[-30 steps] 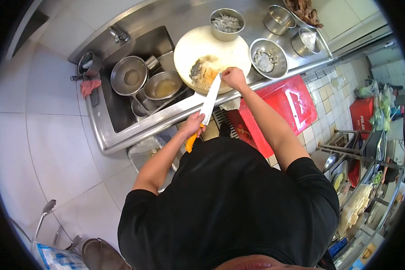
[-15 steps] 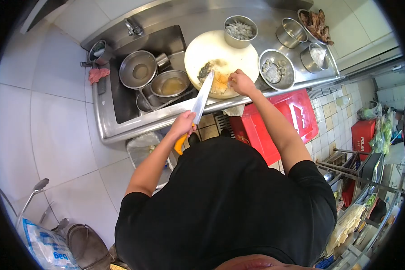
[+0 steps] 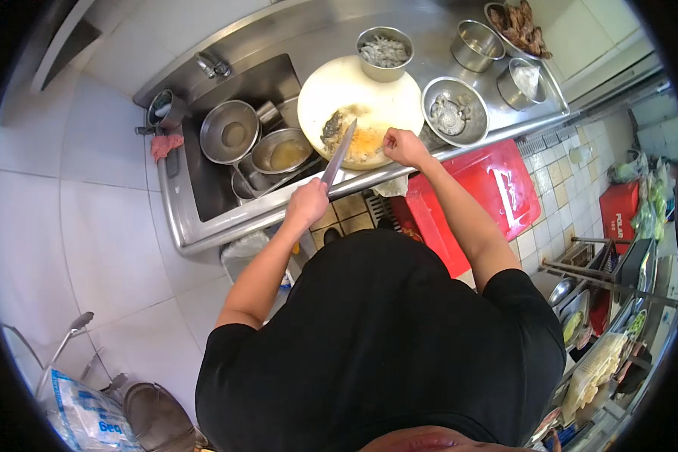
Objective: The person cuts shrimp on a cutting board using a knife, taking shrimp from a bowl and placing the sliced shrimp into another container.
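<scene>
My left hand (image 3: 308, 203) is wrapped round the handle of a knife (image 3: 340, 154), whose blade points up over the near part of a round white cutting board (image 3: 392, 98). Beside the tip lie dark scraps (image 3: 331, 128) and an orange-brown wet patch. At the board's near right edge my right hand (image 3: 405, 147) has its fingers pinched together; what they hold, if anything, is too small to name. A metal bowl of grey pieces (image 3: 385, 53) stands on the board's far edge. Right of the board sits a wider bowl (image 3: 478, 133) with shellfish-like pieces.
The sink (image 3: 196, 181) at the left holds strainers and bowls (image 3: 220, 128). Farther right on the counter (image 3: 429, 22) are an empty pot (image 3: 476, 47), a pot with a white bag (image 3: 521, 83) and a dish of browned meat (image 3: 518, 29). A red lid (image 3: 482, 200) is below the counter edge.
My left hand has turned over the knife handle, hiding it, and the blade now stands edge-on. My right hand has stayed near the board's edge. The camera view has shifted slightly.
</scene>
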The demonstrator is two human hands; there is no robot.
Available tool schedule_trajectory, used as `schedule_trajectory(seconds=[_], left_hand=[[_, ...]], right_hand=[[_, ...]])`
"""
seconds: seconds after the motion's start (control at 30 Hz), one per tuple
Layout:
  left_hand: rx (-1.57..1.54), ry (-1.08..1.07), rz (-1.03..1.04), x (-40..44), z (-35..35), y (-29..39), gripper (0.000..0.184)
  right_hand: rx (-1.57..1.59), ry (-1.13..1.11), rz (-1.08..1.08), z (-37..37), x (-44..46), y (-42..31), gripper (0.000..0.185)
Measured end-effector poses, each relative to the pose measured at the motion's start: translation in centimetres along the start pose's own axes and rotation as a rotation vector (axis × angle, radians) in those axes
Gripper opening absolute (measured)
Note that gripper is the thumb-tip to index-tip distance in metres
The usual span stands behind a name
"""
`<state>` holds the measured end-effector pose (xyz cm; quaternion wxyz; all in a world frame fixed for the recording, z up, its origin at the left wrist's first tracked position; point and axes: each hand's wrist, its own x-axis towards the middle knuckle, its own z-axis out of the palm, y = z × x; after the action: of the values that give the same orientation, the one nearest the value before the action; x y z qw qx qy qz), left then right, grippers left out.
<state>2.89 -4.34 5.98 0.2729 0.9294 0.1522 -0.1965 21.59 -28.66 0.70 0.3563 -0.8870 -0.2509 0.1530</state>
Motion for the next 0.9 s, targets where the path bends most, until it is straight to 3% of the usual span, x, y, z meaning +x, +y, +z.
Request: schedule_trajectory(seconds=[0.1, 0.17, 0.27, 0.33, 0.43, 0.47, 0.5, 0.57, 0.63, 0.7, 0.8, 0.9], left_hand=[[-0.006, 0.041, 0.044, -0.7, 0.3, 1.5, 0.036], [0.025, -0.097, 0.115, -0.1, 1.8, 1.3, 0.035], [0.006, -0.035, 0.048, 1.1, 1.7, -0.8, 0.034], [-0.148, -0.075, -0.129, 1.0, 0.1, -0.2, 0.034], [-0.127, -0.076, -0.051, 1.8, 0.5, -1.3, 0.029], [-0.208, -0.103, -0.113, 1.4, 0.4, -0.7, 0.03], [-0.196, -0.105, -0.11, 1.2, 0.4, -0.5, 0.03], [-0.248, -0.057, -0.107, 0.7, 0.6, -0.3, 0.03], [-0.247, -0.023, -0.096, -0.1, 1.3, 0.0, 0.03], [-0.271, 0.062, -0.06, -0.7, 1.9, 1.0, 0.033], [-0.217, 0.054, 0.002, 0.3, 4.1, 1.0, 0.034], [-0.126, 0.01, 0.061, 1.3, 5.0, 1.5, 0.033]], right_hand=[[0.015, 0.019, -0.016, -0.2, -0.3, -0.3, 0.018], [0.017, 0.035, -0.017, -0.7, -0.2, -0.2, 0.018], [0.17, 0.016, -0.046, -2.2, 0.7, -0.1, 0.021], [0.165, 0.136, -0.094, -4.9, 2.4, -1.6, 0.021], [0.19, 0.359, -0.114, -10.4, 5.9, -4.1, 0.031], [0.161, 0.525, -0.123, -11.5, 6.9, -4.0, 0.031], [0.169, 0.534, -0.118, -12.6, 7.6, -3.2, 0.031], [0.048, 0.631, 0.193, -14.3, 8.7, -0.2, 0.031], [-0.236, 0.45, 0.467, -12.9, 7.9, 5.2, 0.031], [-0.339, 0.236, 0.519, -9.6, 6.3, 11.7, 0.033], [-0.235, 0.334, 0.672, -7.8, 3.6, 13.6, 0.033], [-0.168, 0.211, 0.714, -7.9, 3.2, 13.6, 0.039]])
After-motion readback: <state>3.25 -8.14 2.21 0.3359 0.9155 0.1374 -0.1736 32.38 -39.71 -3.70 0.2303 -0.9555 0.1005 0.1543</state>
